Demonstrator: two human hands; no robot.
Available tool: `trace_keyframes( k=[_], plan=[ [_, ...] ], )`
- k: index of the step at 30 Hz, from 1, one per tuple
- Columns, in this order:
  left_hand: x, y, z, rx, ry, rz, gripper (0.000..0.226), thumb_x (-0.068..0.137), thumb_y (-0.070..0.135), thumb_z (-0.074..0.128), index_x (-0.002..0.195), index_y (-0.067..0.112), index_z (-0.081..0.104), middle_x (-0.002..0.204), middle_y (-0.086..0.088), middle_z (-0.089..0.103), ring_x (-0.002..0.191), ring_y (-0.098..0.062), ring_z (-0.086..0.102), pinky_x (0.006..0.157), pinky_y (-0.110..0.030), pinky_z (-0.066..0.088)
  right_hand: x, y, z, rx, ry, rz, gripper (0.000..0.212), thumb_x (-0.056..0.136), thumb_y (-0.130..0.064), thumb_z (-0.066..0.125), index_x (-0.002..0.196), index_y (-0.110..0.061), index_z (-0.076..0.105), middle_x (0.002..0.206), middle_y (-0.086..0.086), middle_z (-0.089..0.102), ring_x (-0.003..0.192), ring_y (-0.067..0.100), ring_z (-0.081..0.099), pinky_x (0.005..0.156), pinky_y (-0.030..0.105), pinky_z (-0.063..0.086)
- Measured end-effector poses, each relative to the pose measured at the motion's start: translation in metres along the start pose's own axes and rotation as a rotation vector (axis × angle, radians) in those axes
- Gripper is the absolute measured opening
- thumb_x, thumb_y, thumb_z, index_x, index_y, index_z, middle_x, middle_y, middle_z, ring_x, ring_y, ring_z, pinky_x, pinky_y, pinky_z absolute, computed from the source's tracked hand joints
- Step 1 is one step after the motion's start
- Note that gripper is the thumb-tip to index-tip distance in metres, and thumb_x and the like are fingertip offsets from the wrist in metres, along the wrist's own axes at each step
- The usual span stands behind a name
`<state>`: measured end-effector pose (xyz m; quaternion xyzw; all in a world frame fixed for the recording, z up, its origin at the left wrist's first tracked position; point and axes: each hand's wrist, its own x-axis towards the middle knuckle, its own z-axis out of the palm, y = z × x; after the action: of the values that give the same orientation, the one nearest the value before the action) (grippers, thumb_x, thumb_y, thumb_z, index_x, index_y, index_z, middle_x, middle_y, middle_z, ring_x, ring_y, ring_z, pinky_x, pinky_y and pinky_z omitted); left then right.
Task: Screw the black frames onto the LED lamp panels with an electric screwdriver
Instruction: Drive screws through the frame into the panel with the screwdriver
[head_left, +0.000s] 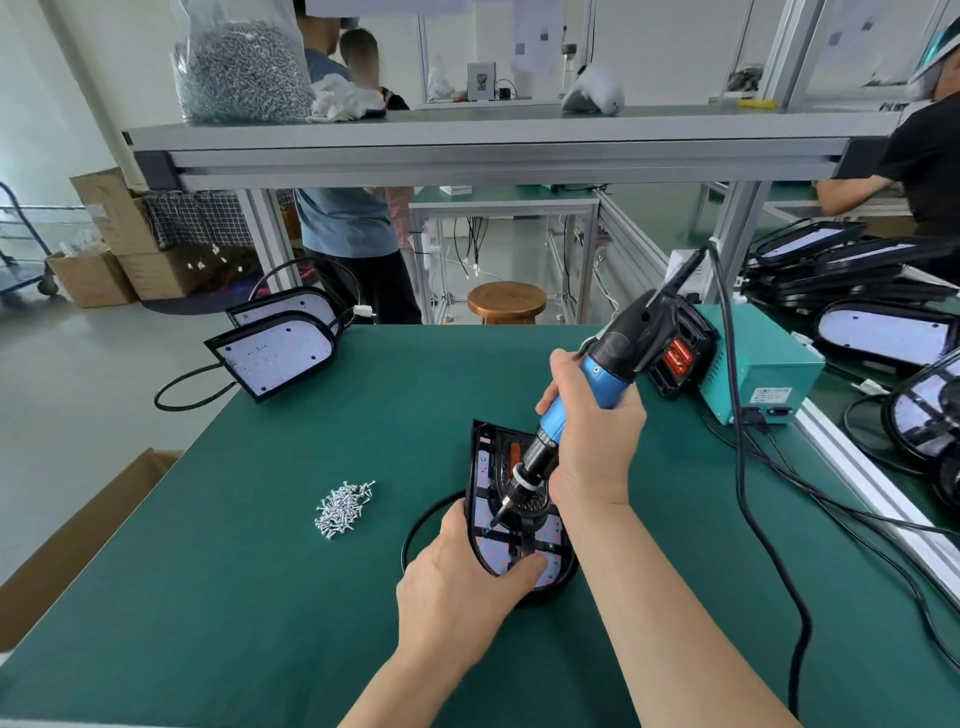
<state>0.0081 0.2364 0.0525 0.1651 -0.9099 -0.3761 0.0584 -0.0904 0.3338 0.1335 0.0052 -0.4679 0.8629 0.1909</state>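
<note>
Right hand (592, 426) has its grip wrapped around the blue electric screwdriver (587, 395), tool tilted, bit down on the left side of the black frame (480, 467). Frame sits on the LED lamp panel (519, 535), which lies near the middle of the green desk (260, 571), near edge. Left hand (457, 582) grips the panel's near-left edge, thumb on top of the LED face. Panel's black cable (415, 530) loops out on the left under that hand. Loose pile of silver screws (343, 506) on the desk, left of the panel, apart from it. 2 more framed panels (275, 353) at the far-left corner. Teal power supply box (753, 364) far right, screwdriver cord (743, 493) running past it.
</note>
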Motion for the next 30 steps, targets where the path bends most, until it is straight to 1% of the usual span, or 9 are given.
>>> trace_keyframes(
  k=[2, 4, 5, 11, 18, 23, 26, 28, 30],
  plan=[
    [0.0, 0.0, 0.002, -0.002, 0.008, -0.013, 0.085, 0.051, 0.081, 0.048, 0.13, 0.052, 0.039, 0.1, 0.024, 0.068, 0.102, -0.01, 0.065, 0.087, -0.029, 0.05, -0.002, 0.0, 0.005, -0.022, -0.062, -0.022, 0.017, 0.079, -0.017, 0.075, 0.082, -0.013, 0.059, 0.061, 0.002, 0.054, 0.05, 0.015, 0.051, 0.054, 0.021, 0.047],
    [0.0, -0.001, 0.005, -0.002, 0.016, -0.023, 0.109, 0.049, 0.083, 0.045, 0.15, 0.045, 0.029, 0.121, 0.02, 0.067, 0.114, -0.011, 0.062, 0.09, -0.027, 0.047, -0.006, -0.001, 0.009, -0.027, -0.117, -0.036, 0.015, 0.081, -0.015, 0.074, 0.082, -0.012, 0.06, 0.062, 0.003, 0.054, 0.05, 0.015, 0.05, 0.054, 0.02, 0.046],
    [0.0, -0.001, 0.005, -0.005, 0.024, -0.027, 0.114, 0.048, 0.084, 0.045, 0.153, 0.043, 0.026, 0.123, 0.019, 0.067, 0.116, -0.01, 0.062, 0.092, -0.027, 0.046, -0.007, -0.001, 0.01, -0.032, -0.137, -0.04, 0.015, 0.081, -0.015, 0.074, 0.082, -0.012, 0.06, 0.062, 0.003, 0.054, 0.05, 0.014, 0.05, 0.054, 0.02, 0.046],
    [0.0, -0.002, 0.006, -0.053, 0.057, -0.028, 0.107, 0.048, 0.082, 0.05, 0.149, 0.047, 0.033, 0.113, 0.025, 0.068, 0.109, -0.006, 0.064, 0.09, -0.027, 0.048, -0.01, -0.001, 0.014, -0.082, -0.174, -0.047, 0.017, 0.079, -0.014, 0.072, 0.078, -0.011, 0.055, 0.062, 0.008, 0.052, 0.049, 0.014, 0.049, 0.051, 0.02, 0.045],
    [0.001, -0.003, 0.008, -0.081, 0.062, -0.022, 0.106, 0.048, 0.082, 0.051, 0.146, 0.045, 0.038, 0.113, 0.028, 0.067, 0.11, -0.005, 0.063, 0.085, -0.024, 0.044, -0.013, 0.003, 0.013, -0.124, -0.216, -0.056, 0.018, 0.077, -0.011, 0.071, 0.075, -0.014, 0.054, 0.06, 0.006, 0.051, 0.047, 0.014, 0.048, 0.049, 0.021, 0.044],
    [0.0, -0.002, 0.007, -0.074, 0.061, -0.019, 0.103, 0.048, 0.081, 0.05, 0.145, 0.048, 0.038, 0.11, 0.03, 0.066, 0.11, -0.004, 0.063, 0.086, -0.024, 0.045, -0.012, 0.001, 0.007, -0.105, -0.327, -0.05, 0.021, 0.079, -0.014, 0.071, 0.069, -0.028, 0.058, 0.059, 0.004, 0.052, 0.05, 0.017, 0.049, 0.054, 0.021, 0.046],
    [0.0, -0.002, 0.006, -0.087, 0.043, -0.013, 0.099, 0.05, 0.079, 0.052, 0.143, 0.049, 0.038, 0.102, 0.034, 0.064, 0.106, -0.002, 0.063, 0.087, -0.024, 0.047, -0.013, -0.001, 0.008, -0.101, -0.427, -0.041, 0.011, 0.075, -0.019, 0.073, 0.077, -0.021, 0.062, 0.068, 0.001, 0.057, 0.053, 0.018, 0.05, 0.057, 0.024, 0.047],
    [-0.001, -0.002, 0.005, -0.082, 0.041, -0.007, 0.101, 0.05, 0.079, 0.052, 0.145, 0.048, 0.036, 0.097, 0.035, 0.061, 0.107, -0.002, 0.063, 0.086, -0.023, 0.045, -0.013, -0.003, 0.008, -0.08, -0.436, -0.016, 0.014, 0.072, -0.022, 0.074, 0.082, -0.017, 0.065, 0.068, 0.002, 0.057, 0.054, 0.018, 0.051, 0.057, 0.025, 0.046],
    [-0.002, -0.002, 0.004, -0.086, 0.038, 0.006, 0.104, 0.051, 0.079, 0.051, 0.148, 0.047, 0.032, 0.101, 0.034, 0.061, 0.11, -0.003, 0.063, 0.09, -0.024, 0.046, -0.01, -0.007, 0.007, -0.042, -0.44, -0.012, 0.012, 0.072, -0.02, 0.074, 0.082, -0.02, 0.068, 0.067, 0.001, 0.058, 0.053, 0.018, 0.052, 0.056, 0.025, 0.047]
  ],
)
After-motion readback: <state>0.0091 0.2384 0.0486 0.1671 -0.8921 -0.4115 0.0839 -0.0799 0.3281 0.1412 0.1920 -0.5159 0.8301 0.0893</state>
